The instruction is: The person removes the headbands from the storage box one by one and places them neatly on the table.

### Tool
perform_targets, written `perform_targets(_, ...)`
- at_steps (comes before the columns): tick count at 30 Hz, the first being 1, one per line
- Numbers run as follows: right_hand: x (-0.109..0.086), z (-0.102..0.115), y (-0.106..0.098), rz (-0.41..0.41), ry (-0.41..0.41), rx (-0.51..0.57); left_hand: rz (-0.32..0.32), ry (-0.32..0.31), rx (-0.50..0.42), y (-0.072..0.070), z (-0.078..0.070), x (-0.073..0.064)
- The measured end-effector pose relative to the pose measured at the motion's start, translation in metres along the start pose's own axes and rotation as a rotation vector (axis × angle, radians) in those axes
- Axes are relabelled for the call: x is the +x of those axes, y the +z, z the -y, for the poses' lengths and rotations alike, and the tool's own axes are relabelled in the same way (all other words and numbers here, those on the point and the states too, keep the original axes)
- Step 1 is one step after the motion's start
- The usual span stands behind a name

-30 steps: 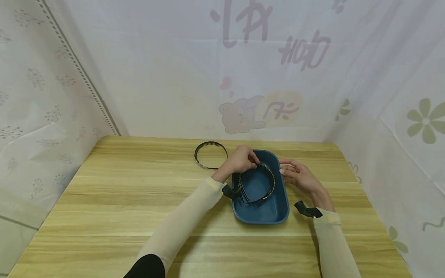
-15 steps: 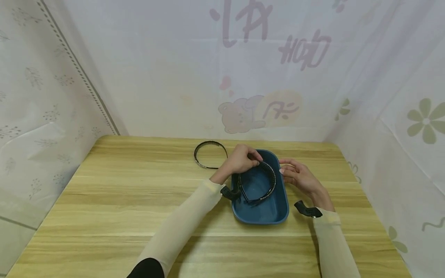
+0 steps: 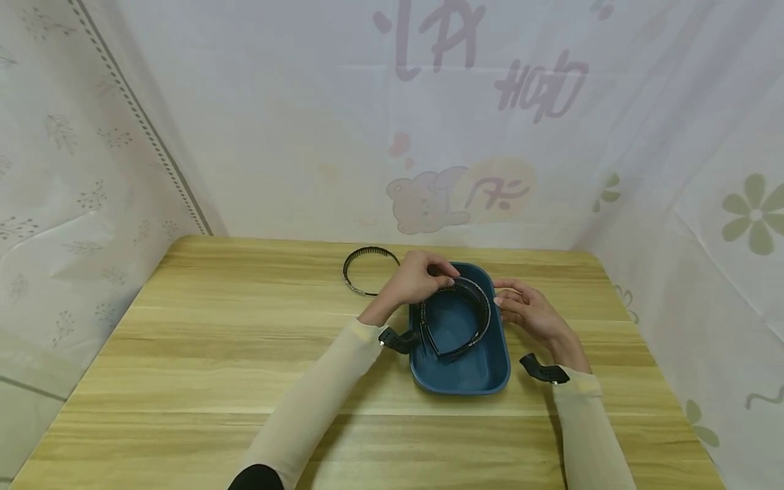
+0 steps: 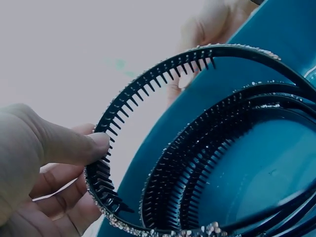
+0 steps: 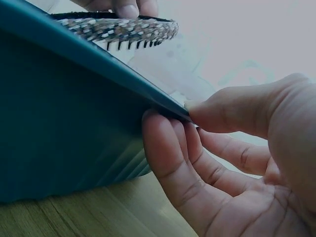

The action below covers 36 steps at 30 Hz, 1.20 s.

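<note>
My left hand [image 3: 416, 278] pinches a black toothed headband [image 4: 144, 83] between thumb and fingers; glittery stones cover its outer edge. In the left wrist view it stands up above several similar headbands [image 4: 170, 155] nested inside a blue plastic bin [image 3: 480, 378]. The free ends of the bands overlap at the near left of the bin. My right hand [image 3: 535, 314] is at the bin's right side. In the right wrist view its thumb lies at the rim, and curled fingers [image 5: 165, 143] press against the outer wall.
Another black toothed headband [image 3: 350, 262] lies on the wooden table [image 3: 245, 374], left of the bin and partly behind my left hand. Printed cloth [image 3: 294, 150] hangs behind the table and along both sides.
My left hand has lifted the held headband a little, away from the others, and its wrist has shifted slightly left. The right hand and the bin stay in place.
</note>
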State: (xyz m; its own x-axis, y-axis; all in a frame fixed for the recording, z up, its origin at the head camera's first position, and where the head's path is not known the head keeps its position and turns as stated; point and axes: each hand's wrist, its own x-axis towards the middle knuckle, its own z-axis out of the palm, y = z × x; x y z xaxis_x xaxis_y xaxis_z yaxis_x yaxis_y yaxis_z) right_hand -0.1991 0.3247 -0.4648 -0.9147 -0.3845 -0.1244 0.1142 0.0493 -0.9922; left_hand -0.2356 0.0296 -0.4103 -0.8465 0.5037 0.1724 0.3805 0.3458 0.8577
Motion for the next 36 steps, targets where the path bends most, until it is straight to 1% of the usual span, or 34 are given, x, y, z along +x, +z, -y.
perform_targets(6, 0.0, 0.0, 0.001, -0.013, 0.0, -0.005, -0.078, 0.009, -0.048, -0.007, 0.007, -0.007)
perform_targets(9, 0.0, 0.001, 0.002, -0.017, -0.006, -0.002, -0.123, -0.003, -0.071, -0.012, 0.009, -0.012)
perform_targets(16, 0.0, 0.0, 0.003, -0.01, -0.007, 0.02, -0.192, -0.064, -0.128, -0.026, 0.014, -0.027)
perform_targets(19, 0.0, 0.001, 0.003, -0.006, -0.008, 0.018, -0.241, -0.089, -0.162, -0.034, 0.015, -0.034)
perform_targets(23, 0.0, 0.002, 0.003, 0.0, -0.013, 0.017, -0.317, -0.155, -0.196, -0.045, 0.019, -0.043)
perform_targets(26, 0.0, 0.002, 0.004, 0.006, -0.018, 0.02, -0.358, -0.196, -0.236, -0.054, 0.022, -0.048)
perform_targets(29, 0.001, 0.001, 0.004, 0.013, -0.023, 0.024, -0.385, -0.206, -0.287, -0.062, 0.026, -0.054)
perform_targets(31, 0.001, 0.001, 0.004, 0.018, -0.027, 0.028, -0.394, -0.21, -0.304, -0.068, 0.028, -0.058)
perform_targets(36, 0.0, -0.001, 0.002, 0.03, -0.038, 0.041, -0.428, -0.238, -0.316, -0.082, 0.032, -0.068)
